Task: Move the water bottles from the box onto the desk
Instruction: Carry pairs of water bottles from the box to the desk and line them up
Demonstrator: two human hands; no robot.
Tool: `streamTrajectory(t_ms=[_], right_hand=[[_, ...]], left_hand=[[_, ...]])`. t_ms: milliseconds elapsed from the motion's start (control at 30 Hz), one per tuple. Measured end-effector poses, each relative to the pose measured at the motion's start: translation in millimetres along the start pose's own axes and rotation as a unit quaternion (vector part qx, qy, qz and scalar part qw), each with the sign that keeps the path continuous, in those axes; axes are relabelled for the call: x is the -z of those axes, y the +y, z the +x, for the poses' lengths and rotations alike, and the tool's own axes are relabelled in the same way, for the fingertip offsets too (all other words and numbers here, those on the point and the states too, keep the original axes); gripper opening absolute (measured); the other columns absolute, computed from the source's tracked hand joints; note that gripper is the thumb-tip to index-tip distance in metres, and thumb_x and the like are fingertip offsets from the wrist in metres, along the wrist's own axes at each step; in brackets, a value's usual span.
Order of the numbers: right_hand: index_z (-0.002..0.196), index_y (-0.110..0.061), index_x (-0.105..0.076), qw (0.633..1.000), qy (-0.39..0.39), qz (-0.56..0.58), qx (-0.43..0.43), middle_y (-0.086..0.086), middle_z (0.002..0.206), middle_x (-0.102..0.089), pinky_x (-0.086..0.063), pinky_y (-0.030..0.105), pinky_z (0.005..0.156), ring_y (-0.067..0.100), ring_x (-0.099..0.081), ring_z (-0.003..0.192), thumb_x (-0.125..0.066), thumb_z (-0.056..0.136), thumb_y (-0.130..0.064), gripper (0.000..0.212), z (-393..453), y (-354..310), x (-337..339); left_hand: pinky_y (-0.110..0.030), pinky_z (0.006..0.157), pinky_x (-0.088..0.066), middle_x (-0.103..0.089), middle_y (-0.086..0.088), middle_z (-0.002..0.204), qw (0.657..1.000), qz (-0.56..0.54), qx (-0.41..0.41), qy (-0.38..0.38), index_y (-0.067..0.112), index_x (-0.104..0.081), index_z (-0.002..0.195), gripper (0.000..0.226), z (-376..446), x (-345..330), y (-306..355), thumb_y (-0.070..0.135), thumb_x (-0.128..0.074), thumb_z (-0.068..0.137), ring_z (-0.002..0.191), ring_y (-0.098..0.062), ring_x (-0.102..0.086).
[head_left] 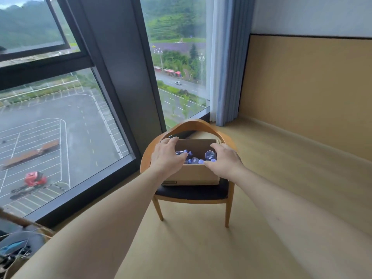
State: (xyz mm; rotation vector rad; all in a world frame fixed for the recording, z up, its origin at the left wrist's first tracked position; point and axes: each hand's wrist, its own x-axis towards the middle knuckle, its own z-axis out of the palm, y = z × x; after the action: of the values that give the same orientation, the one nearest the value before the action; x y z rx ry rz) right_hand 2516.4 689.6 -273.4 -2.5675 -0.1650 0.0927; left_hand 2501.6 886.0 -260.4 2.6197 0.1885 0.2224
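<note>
An open cardboard box stands on the black seat of a wooden chair. Inside it lie several water bottles with bluish-purple caps and labels. My left hand hovers over the box's left rim with fingers spread, its fingertips near the bottles. My right hand is over the box's right rim, fingers curled down toward a bottle at the right side. I cannot tell whether either hand touches a bottle. No desk is in view.
The chair has a curved wooden backrest behind the box. A floor-to-ceiling window runs along the left, with a blue curtain in the corner. A woven basket with cloth sits at the lower left. Pale wooden floor extends right.
</note>
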Motion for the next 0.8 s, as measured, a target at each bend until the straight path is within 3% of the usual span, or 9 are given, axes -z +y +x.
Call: streamTrajectory(t_ms=[533,800], right_hand=[[0.149,-0.019,-0.044,0.995,-0.030,-0.018,-0.096,0.007,0.150,-0.047,-0.039,0.041,0.110,0.029,-0.043,0.138,-0.066,0.090,-0.044,0.068,287,-4,-62],[0.147,-0.020,-0.046,0.982,-0.108,-0.052,-0.144,0.007,0.146,-0.052,-0.041,0.043,0.109,0.031,-0.046,0.135,-0.067,0.088,-0.047,0.068,368,15,-125]], left_hand=[[-0.044,0.111,-0.038,-0.046,-0.002,0.149,0.996,0.005,-0.007,-0.091,0.025,-0.042,0.150,0.070,296,-76,-91,0.044,-0.062,0.086,0.138,-0.027,-0.038],[-0.047,0.111,-0.038,-0.042,-0.002,0.154,0.985,-0.008,0.038,-0.166,0.027,-0.040,0.150,0.069,360,-140,-133,0.043,-0.064,0.087,0.140,-0.028,-0.036]])
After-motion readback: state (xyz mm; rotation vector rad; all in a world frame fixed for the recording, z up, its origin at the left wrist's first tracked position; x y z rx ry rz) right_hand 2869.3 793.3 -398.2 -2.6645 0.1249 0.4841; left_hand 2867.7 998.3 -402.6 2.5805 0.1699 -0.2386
